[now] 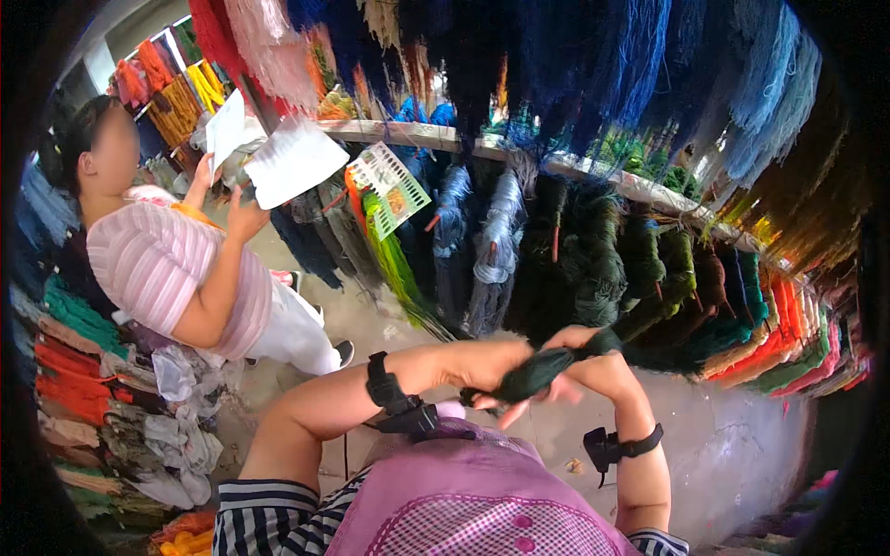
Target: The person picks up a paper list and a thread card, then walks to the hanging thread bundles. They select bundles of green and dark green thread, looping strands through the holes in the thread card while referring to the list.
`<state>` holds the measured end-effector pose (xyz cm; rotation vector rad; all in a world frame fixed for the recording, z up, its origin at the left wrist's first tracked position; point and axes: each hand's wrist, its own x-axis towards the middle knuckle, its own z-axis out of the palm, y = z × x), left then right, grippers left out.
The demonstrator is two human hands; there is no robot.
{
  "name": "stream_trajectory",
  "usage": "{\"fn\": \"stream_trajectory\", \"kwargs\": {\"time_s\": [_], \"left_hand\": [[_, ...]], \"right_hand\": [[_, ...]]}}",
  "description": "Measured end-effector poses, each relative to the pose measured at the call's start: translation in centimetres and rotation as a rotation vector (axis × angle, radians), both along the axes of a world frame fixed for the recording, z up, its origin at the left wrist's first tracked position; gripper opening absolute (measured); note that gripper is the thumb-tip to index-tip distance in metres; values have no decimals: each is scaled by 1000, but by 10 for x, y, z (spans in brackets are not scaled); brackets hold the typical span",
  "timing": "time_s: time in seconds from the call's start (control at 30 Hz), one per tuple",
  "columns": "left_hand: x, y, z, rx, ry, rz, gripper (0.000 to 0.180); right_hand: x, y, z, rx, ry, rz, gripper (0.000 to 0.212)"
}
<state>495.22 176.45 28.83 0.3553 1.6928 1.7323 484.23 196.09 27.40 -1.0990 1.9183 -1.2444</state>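
A dark green skein of yarn (540, 372) stretches between my two hands in front of my chest. My left hand (487, 363) is closed on its left end, with the fingers partly blurred. On the other side, the skein passes over my right hand (593, 369), which grips it from the right. Some fingers show below the yarn, smeared by motion. Just beyond my hands hangs a thick dark green hank (603, 269) among other dark skeins. A blue-grey hank (498, 246) hangs further left.
Wooden rails (640, 185) carry hanging yarn in many colours. A punched sample card (389, 190) hangs beside lime-green yarn (389, 246). At left, a person (185, 259) holds white sheets (295, 162). Plastic-wrapped yarn (181, 417) is stacked at lower left, beside the concrete floor (695, 445).
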Motion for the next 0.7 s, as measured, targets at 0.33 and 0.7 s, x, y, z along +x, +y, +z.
{"fn": "stream_trajectory", "kwargs": {"time_s": [0.33, 0.7], "left_hand": [[-10, 11, 19, -432, 943, 717, 55], [-48, 10, -18, -449, 467, 684, 17]], "right_hand": [[14, -11, -39, -330, -1056, 107, 70], [8, -13, -63, -266, -320, -569, 27]]}}
